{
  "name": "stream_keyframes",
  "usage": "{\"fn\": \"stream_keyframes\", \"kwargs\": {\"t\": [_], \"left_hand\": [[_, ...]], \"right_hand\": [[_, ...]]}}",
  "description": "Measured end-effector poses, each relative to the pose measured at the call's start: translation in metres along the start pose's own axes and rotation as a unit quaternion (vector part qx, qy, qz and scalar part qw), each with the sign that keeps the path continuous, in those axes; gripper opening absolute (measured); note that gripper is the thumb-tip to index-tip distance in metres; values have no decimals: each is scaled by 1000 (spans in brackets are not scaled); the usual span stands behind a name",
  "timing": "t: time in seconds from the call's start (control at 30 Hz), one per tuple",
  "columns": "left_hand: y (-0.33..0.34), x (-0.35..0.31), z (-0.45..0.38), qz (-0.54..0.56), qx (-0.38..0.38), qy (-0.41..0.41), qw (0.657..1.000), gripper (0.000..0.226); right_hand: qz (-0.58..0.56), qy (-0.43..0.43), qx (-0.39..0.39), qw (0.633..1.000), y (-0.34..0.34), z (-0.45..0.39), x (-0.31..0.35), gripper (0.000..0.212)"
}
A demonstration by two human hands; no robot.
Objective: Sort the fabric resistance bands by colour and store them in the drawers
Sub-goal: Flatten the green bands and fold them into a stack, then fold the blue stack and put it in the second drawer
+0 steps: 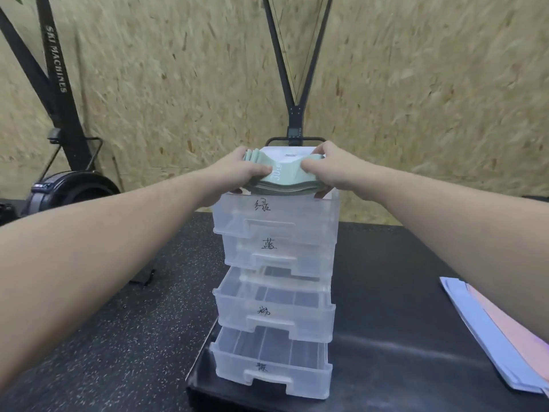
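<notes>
Nearest of all, two bare forearms reached forward and a little up from the bottom corners, one on each side of a clear plastic drawer tower (pixel 274 289). The tower stood on a dark box, and that box sat on a black speckled floor (pixel 98 337). The two lowest drawers stuck out toward the person. Each drawer had a black handwritten mark on its front.

Low on the right side lay some flat bands (pixel 502 331), pale blue and pink, well apart from both hands.

Further on, the left hand (pixel 237 171) and the right hand (pixel 332 168) met at the top of the tower. Both hands gripped a stack of light green bands (pixel 283 181). The left fingers curled over the left end of the stack, and the right fingers and thumb curled over the right end. The stack dipped in the middle between the two thumbs. It sat right at the rim of the top drawer (pixel 276 215), just under the fingers, and it may have been partly inside, but the view was too blurry to be sure. A white flat thing (pixel 289 156) showed just past the fingertips.

Behind the hands stood a black frame (pixel 295 84) shaped like a V. Far left was a black machine with a round wheel (pixel 74 185). A chipboard wall (pixel 430 99) filled the back.
</notes>
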State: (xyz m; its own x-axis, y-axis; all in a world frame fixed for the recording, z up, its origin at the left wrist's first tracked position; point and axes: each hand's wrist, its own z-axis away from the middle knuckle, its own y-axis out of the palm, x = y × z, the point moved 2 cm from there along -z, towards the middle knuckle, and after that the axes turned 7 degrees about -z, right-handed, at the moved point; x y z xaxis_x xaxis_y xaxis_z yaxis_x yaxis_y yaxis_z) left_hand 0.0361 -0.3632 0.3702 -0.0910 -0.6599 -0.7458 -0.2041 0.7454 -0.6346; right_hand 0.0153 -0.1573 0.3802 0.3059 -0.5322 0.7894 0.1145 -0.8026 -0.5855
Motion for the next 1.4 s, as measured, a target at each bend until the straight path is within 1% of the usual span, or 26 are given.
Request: {"fn": "stream_keyframes", "kwargs": {"t": [0.13, 0.17, 0.27, 0.3, 0.37, 0.43, 0.53, 0.63, 0.77, 0.83, 0.9, 1.0, 1.1, 1.23, 1.4], "left_hand": [[-3, 3, -14, -7, 83, -68, 994, 20], [-3, 5, -17, -27, 99, -82, 991, 20], [1, 7, -25, -112, 144, -120, 976, 32], [2, 8, -27, -137, 155, -130, 970, 31], [6, 6, -31, -171, 165, -141, 961, 23], [10, 4, -34, -199, 172, -139, 954, 18], [16, 5, -33, -238, 193, -142, 941, 23], [20, 9, -34, -265, 198, -142, 933, 27], [20, 13, -37, -273, 177, -134, 936, 27], [19, 13, -37, -271, 161, -115, 942, 25], [17, 13, -37, -278, 126, -79, 949, 20], [14, 8, -30, -308, 49, -4, 950, 15], [13, 5, -18, -314, 5, 49, 948, 16], [8, 0, 1, -320, -43, 85, 943, 14], [10, -12, 30, -300, -85, 122, 942, 16]], "right_hand": [[85, -3, 44, 995, 5, -10, 5, 18], [102, -5, 56, 993, 8, -13, 5, 18], [134, 20, 90, 987, 16, -21, 0, 26], [145, 28, 101, 984, 18, -23, -2, 27], [179, 31, 110, 977, 21, -26, -5, 26], [230, 31, 113, 966, 25, -26, -5, 29], [272, 59, 138, 950, 32, -25, -5, 39], [269, 71, 145, 950, 33, -27, -6, 40], [280, 57, 110, 952, 33, -30, -8, 41], [288, 35, 85, 953, 33, -30, -10, 38], [306, -9, 54, 951, 32, -27, -10, 33], [316, -66, 7, 947, 28, -19, -9, 29], [305, -82, -10, 949, 23, -9, -13, 25], [297, -113, -35, 947, 14, 8, -20, 24], [294, -141, -42, 944, -1, 37, -23, 25]]}}
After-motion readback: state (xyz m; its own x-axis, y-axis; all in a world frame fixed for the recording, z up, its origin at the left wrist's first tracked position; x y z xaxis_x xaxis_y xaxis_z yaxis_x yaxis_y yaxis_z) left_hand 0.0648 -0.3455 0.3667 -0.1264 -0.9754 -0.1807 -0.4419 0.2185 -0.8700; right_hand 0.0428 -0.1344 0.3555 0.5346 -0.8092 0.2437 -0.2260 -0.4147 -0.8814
